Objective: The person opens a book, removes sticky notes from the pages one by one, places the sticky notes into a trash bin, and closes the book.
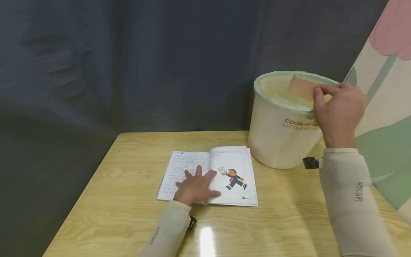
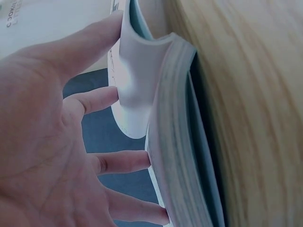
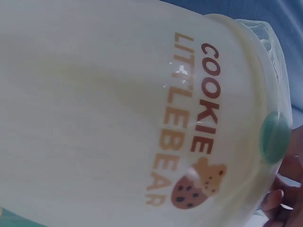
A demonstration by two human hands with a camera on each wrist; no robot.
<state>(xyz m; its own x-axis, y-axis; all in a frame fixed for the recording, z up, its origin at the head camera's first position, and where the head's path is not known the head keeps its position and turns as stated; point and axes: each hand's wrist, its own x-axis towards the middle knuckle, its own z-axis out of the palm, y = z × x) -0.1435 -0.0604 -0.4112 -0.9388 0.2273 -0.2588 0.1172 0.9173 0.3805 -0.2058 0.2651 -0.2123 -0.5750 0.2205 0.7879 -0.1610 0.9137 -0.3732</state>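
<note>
An open book [image 1: 233, 159] lies on the table, with text on its left page and a cartoon figure on the right one. My left hand [image 1: 196, 186] rests on it near the spine, fingers spread; in the left wrist view the fingertips touch the pages. My right hand [image 1: 343, 103] pinches a small pinkish-tan card [image 1: 302, 87] by its edge, above the mouth of a white trash bin [image 1: 276, 132]. That bin has a green rim, a clear liner and "COOKIE LITTLEBEAR" lettering. In the right wrist view, only some right-hand fingers show past the rim, and the card is hidden.
The bin stands at the back right of the wooden table [image 1: 128, 171]. Behind the table hangs a dark curtain [image 1: 192, 64]. A wall panel with a painted flower [image 1: 393, 32] borders the right side.
</note>
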